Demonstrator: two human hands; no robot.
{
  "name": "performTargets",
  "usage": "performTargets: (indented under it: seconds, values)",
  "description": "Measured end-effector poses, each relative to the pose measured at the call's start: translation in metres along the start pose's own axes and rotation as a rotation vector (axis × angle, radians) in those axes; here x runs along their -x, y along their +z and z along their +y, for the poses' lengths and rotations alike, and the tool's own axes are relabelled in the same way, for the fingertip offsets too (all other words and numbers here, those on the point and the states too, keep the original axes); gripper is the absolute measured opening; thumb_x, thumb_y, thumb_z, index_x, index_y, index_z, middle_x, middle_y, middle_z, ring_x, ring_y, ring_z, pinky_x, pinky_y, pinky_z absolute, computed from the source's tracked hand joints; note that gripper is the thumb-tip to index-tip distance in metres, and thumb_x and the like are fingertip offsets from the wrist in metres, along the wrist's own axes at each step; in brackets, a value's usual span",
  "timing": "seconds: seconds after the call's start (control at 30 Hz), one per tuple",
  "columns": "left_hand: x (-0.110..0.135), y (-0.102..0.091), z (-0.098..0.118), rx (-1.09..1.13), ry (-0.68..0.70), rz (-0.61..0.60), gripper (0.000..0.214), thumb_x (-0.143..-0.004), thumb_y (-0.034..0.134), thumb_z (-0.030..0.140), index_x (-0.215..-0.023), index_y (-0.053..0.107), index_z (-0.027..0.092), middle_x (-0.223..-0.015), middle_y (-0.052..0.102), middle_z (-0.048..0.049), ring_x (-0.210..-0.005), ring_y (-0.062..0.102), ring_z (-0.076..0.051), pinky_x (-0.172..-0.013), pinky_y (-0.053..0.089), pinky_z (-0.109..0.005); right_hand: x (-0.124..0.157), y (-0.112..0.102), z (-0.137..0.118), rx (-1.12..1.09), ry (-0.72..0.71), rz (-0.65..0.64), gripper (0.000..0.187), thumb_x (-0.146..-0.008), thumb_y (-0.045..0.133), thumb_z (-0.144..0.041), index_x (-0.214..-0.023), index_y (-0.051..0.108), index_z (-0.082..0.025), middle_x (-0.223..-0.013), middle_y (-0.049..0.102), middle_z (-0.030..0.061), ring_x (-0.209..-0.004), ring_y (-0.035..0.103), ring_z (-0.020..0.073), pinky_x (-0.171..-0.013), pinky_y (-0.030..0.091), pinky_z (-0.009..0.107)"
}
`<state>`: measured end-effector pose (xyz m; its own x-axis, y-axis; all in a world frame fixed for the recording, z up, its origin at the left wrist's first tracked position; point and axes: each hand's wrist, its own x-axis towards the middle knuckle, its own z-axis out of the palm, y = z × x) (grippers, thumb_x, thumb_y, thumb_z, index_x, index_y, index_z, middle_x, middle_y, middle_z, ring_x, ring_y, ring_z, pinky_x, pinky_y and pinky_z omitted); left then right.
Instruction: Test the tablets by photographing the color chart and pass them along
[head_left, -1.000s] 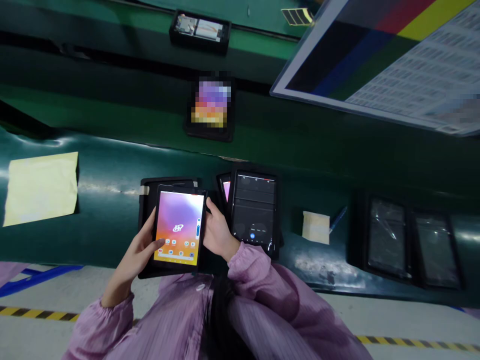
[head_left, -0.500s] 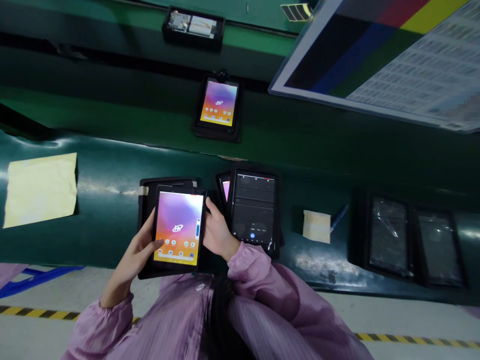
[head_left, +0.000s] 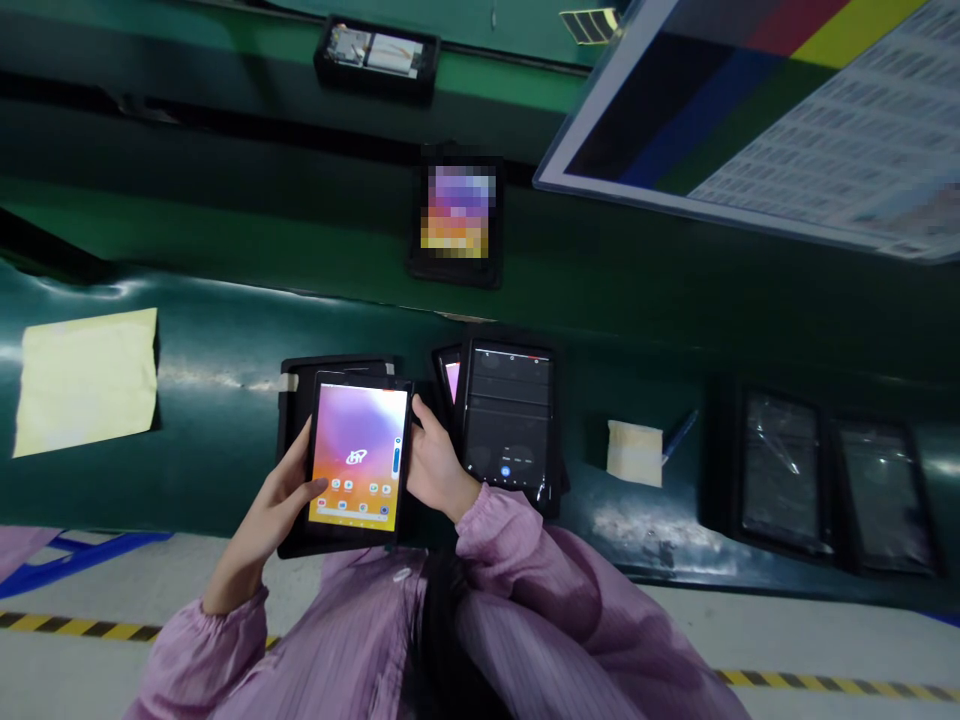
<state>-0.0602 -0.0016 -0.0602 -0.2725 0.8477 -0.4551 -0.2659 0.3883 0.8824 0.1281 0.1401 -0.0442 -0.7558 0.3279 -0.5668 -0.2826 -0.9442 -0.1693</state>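
Note:
I hold a lit tablet (head_left: 357,455) upright over the near edge of the dark green bench (head_left: 225,340). Its screen shows a purple-to-orange home page with icons and a blue slider at the right. My left hand (head_left: 271,508) grips its left edge, thumb resting on the lower left of the screen. My right hand (head_left: 435,467) grips its right edge. Under the tablet lies a black tray (head_left: 296,385). Just to the right stands another tablet (head_left: 508,418) with a dark screen, partly covering one more lit tablet (head_left: 451,375).
A lit tablet (head_left: 457,215) rides the green conveyor belt (head_left: 225,215) behind; an opened device (head_left: 377,55) lies on the far belt. A yellow sheet (head_left: 86,378) sits left, a small notepad (head_left: 634,452) with a pen right, then two wrapped dark tablets (head_left: 780,470). A colour chart board (head_left: 757,110) hangs top right.
The lit tablet on the conveyor has drifted to the right, while the opened device on the far belt has drifted left. My hands and the held tablet stay nearly still.

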Motion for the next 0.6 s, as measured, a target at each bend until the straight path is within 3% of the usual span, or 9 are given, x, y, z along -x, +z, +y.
performTargets:
  seconds: [0.23,0.43,0.53,0.6]
  values:
    - [0.0,-0.001,0.0,0.034,-0.051,0.045,0.083,-0.086,0.083,0.035,-0.159,0.044,0.037,-0.171,0.031,0.0039,-0.16,0.022,-0.035,-0.128,0.03,-0.046,0.001,-0.003,0.001,-0.018,0.006,0.006,0.055,-0.101,0.045,-0.066,-0.114,0.072,-0.02,-0.093,0.078,0.0094,-0.09,0.075,0.029,-0.09,0.059,0.047]
    - [0.0,0.011,0.003,0.094,-0.113,0.192,0.073,-0.092,0.074,0.046,-0.158,0.048,0.029,-0.162,0.049,-0.0031,-0.151,0.042,-0.036,-0.125,0.038,-0.048,-0.002,0.0,0.002,0.003,-0.02,0.011,0.058,-0.103,0.039,-0.066,-0.119,0.07,-0.019,-0.1,0.078,0.0109,-0.099,0.075,0.0304,-0.095,0.057,0.049]
    - [0.003,0.02,0.005,0.143,-0.095,0.287,0.075,-0.091,0.074,0.046,-0.158,0.048,0.025,-0.157,0.056,-0.0051,-0.148,0.047,-0.036,-0.123,0.041,-0.048,0.003,0.004,0.011,0.095,-0.125,0.009,0.062,-0.096,0.048,-0.074,-0.119,0.067,-0.02,-0.109,0.077,0.011,-0.109,0.072,0.0317,-0.1,0.055,0.05]
    - [0.006,0.024,0.009,0.178,-0.077,0.344,0.077,-0.09,0.075,0.045,-0.159,0.047,0.024,-0.154,0.059,-0.0053,-0.146,0.05,-0.036,-0.122,0.043,-0.047,0.011,0.004,0.02,0.251,-0.221,0.024,0.061,-0.087,0.066,-0.071,-0.123,0.063,-0.022,-0.118,0.075,0.0096,-0.114,0.07,0.0309,-0.103,0.054,0.047]
